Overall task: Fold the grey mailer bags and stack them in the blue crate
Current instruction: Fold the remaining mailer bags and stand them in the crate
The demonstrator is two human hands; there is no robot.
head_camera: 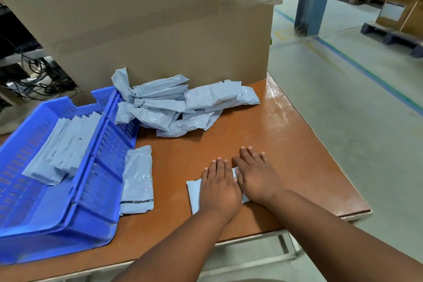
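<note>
Mailer bag point(194, 192) lies folded on the brown surface point(286, 155) near its front edge, under both hands. Left hand point(218, 186) and right hand point(257, 176) press it flat side by side, fingers straight and slightly spread. Most of it is hidden, so its long axis is unclear. Blue crate point(96, 167) sits to the left, holding folded bags point(66, 146).

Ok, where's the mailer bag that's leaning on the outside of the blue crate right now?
In the head view, that mailer bag stands propped against the blue crate on its right outer wall, on the brown table, left of both hands.
</note>
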